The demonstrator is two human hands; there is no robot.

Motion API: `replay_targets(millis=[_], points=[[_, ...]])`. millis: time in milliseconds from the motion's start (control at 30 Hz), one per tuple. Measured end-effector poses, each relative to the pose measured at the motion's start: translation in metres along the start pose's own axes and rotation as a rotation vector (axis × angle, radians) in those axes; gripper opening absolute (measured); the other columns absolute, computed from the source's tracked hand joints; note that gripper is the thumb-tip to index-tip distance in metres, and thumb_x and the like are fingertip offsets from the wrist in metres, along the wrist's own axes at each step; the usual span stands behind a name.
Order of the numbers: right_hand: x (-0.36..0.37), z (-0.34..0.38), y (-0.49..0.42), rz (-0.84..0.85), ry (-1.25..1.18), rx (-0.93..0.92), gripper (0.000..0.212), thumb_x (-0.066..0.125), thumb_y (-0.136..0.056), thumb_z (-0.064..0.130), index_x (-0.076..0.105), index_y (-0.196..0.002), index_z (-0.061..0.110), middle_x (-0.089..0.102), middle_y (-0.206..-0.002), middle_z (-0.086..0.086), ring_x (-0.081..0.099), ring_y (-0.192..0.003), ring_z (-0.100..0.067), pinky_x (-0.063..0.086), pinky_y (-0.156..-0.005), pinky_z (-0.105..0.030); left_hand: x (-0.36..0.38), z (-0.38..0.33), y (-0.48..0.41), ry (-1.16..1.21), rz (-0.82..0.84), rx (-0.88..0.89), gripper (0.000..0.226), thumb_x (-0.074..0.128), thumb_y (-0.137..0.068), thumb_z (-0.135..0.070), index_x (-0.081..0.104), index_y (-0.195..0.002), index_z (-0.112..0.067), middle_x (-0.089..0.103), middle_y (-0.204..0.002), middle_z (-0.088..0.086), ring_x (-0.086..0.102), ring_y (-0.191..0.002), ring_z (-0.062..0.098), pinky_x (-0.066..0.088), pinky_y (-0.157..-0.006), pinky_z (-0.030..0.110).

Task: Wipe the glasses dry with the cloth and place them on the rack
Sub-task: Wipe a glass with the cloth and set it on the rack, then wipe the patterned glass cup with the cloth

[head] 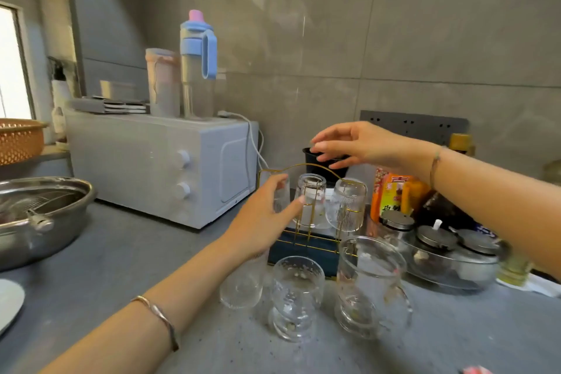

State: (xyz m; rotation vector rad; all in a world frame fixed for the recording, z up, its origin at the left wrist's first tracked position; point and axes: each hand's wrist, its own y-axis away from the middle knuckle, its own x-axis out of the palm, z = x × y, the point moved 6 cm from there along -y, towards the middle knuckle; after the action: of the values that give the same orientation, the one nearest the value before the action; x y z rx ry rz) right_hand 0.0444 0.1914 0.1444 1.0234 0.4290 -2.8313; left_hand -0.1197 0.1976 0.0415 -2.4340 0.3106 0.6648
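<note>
Head cam: our L hand (262, 217) grips ribbed glass (280, 197) at left end of rack (303, 249), fingers + thumb curled round it. R hand (349, 143) above rack handle (303, 164), fingers loose, spread, holding nothing. Two inverted glasses (311, 200) on rack; wet glasses (296, 291) stand on counter (121, 267) in front of rack.

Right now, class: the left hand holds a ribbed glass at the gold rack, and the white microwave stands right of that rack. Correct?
No. The head view shows the white microwave left of the gold rack, not right. The left hand does hold a ribbed glass at the rack.
</note>
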Motion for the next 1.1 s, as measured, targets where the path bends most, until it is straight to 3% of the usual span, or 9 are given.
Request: replay_targets(millis=[100,200,400,533,633,767,900,1000,1100], points=[[-0.001,0.005,0.035,0.037,0.033,0.028,0.031,0.064,-0.087,0.029,0.063,-0.116,0.018,0.070,-0.111,-0.001,0.069,-0.099,-0.010,0.057,-0.085,-0.027,0.009,-0.019,0.025,-0.025,0.000,0.059,0.055,0.059,-0.093,-0.038,0.037,-0.143,-0.027,0.047,-0.130,-0.017,0.039,-0.118,-0.005,0.030,-0.090,0.009],[-0.004,0.006,0.076,0.014,0.035,0.059,0.032,0.065,-0.086,0.031,0.063,-0.116,0.019,0.070,-0.111,0.001,0.069,-0.099,-0.010,0.057,-0.084,-0.026,0.022,-0.039,0.052,0.006,-0.024,0.102,0.054,0.061,-0.092,-0.040,0.040,-0.141,-0.030,0.049,-0.136,-0.016,0.041,-0.120,-0.005,0.030,-0.086,0.002],[0.012,-0.032,0.137,-0.067,-0.020,0.134,0.025,0.066,-0.087,0.028,0.066,-0.111,0.021,0.070,-0.106,0.002,0.067,-0.100,-0.013,0.057,-0.084,-0.028,0.067,-0.049,0.091,0.108,0.025,0.025,0.068,0.065,-0.088,-0.044,0.032,-0.146,-0.029,0.038,-0.148,-0.012,0.038,-0.134,0.009,0.034,-0.108,0.025],[0.022,-0.067,0.171,-0.215,-0.124,0.172,0.015,0.064,-0.089,0.023,0.067,-0.104,0.021,0.069,-0.102,0.006,0.065,-0.097,-0.009,0.056,-0.079,-0.024,0.101,-0.040,0.113,0.227,0.072,-0.135,0.101,0.073,-0.079,-0.049,0.009,-0.154,-0.024,0.016,-0.161,-0.004,0.023,-0.145,0.017,0.027,-0.117,0.037],[0.028,-0.099,0.195,-0.370,-0.266,0.196,0.007,0.064,-0.089,0.018,0.067,-0.095,0.021,0.069,-0.097,0.001,0.062,-0.093,-0.013,0.053,-0.087,-0.034,0.126,-0.037,0.123,0.273,0.073,-0.196,0.120,0.079,-0.072,-0.049,-0.002,-0.154,-0.019,0.007,-0.162,-0.001,0.013,-0.148,0.018,0.019,-0.117,0.035],[0.036,-0.132,0.223,-0.535,-0.337,0.154,0.008,0.064,-0.089,0.009,0.067,-0.092,0.016,0.067,-0.088,0.004,0.060,-0.087,-0.011,0.052,-0.072,-0.021,0.151,-0.036,0.124,0.309,0.022,-0.235,0.136,0.086,-0.061,-0.052,-0.008,-0.153,-0.020,0.002,-0.163,0.000,0.010,-0.148,0.018,0.019,-0.120,0.038],[0.040,-0.154,0.245,-0.609,-0.353,0.150,0.009,0.065,-0.088,0.008,0.067,-0.095,0.012,0.069,-0.091,0.004,0.062,-0.083,-0.008,0.053,-0.077,-0.025,0.167,-0.034,0.116,0.363,-0.023,-0.306,0.145,0.089,-0.056,-0.050,-0.015,-0.152,-0.017,-0.004,-0.163,0.003,0.004,-0.150,0.019,0.013,-0.121,0.037],[0.048,-0.170,0.254,-0.583,-0.333,0.183,0.014,0.069,-0.084,0.018,0.067,-0.098,0.016,0.070,-0.101,0.004,0.065,-0.092,-0.009,0.054,-0.083,-0.026,0.171,-0.030,0.109,0.410,-0.097,-0.331,0.140,0.090,-0.057,-0.044,-0.008,-0.153,-0.016,0.004,-0.161,0.005,0.010,-0.148,0.019,0.015,-0.115,0.029],[0.054,-0.182,0.262,-0.579,-0.301,0.205,0.021,0.070,-0.078,0.032,0.068,-0.097,0.022,0.070,-0.100,0.009,0.065,-0.093,-0.003,0.053,-0.078,-0.021,0.178,-0.023,0.105,0.431,-0.155,-0.323,0.140,0.091,-0.056,-0.042,-0.006,-0.153,-0.019,0.006,-0.160,0.004,0.012,-0.147,0.019,0.015,-0.115,0.030]])
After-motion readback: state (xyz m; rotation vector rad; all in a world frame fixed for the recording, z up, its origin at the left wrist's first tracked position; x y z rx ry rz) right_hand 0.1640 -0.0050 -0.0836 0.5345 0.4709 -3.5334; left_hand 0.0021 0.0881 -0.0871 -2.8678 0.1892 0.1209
